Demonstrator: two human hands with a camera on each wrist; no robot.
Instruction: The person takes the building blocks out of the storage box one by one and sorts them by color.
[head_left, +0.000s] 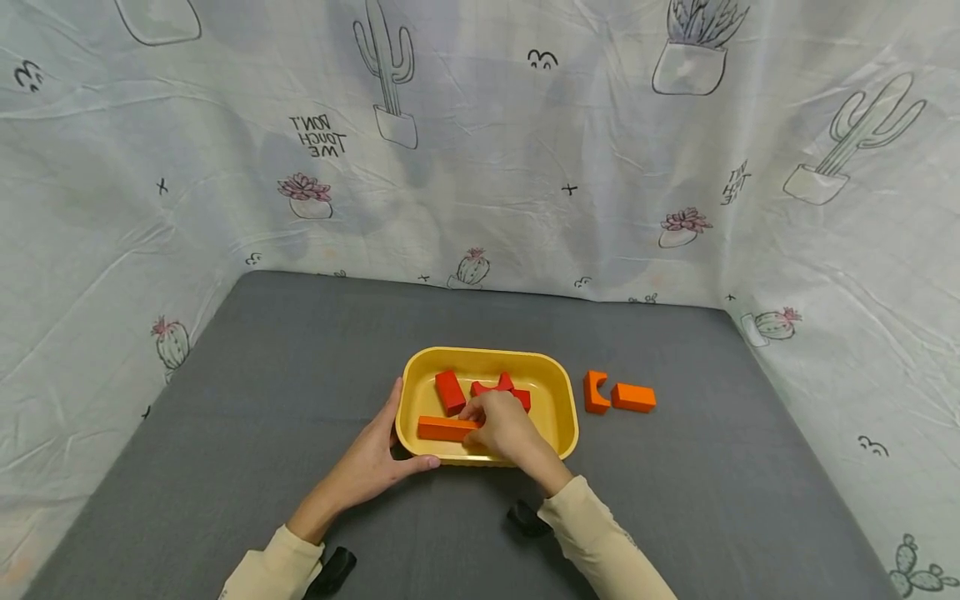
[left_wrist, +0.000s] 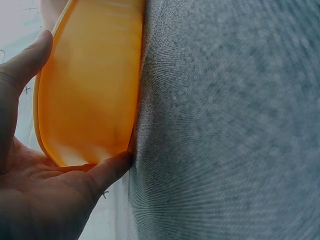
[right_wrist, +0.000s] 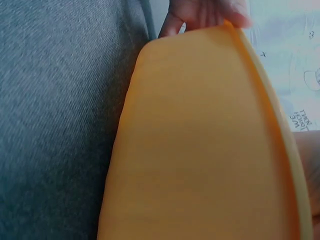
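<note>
A yellow plastic tray [head_left: 422,360] rests on the grey cloth. My left hand [head_left: 367,465] grips its left end, thumb along the near rim and fingers around the end wall. In the left wrist view, that hand [left_wrist: 55,185] spans the tray's side [left_wrist: 92,85]. My right hand [head_left: 508,427] reaches inside and pinches the right end of a long orange block [head_left: 441,428], fingertips partly hidden. Behind it lie a red rectangular block [head_left: 450,392] and a cluster of smaller red blocks [head_left: 522,399], partly covered by this hand. The tray wall [right_wrist: 195,135] fills much of the right wrist view.
To the right of the tray, an orange block with a rounded notch [head_left: 593,393] and an orange rectangular block [head_left: 633,397] lie on the grey cloth [head_left: 712,467]. A white curtain [head_left: 480,167] printed with cacti hangs behind and at both sides.
</note>
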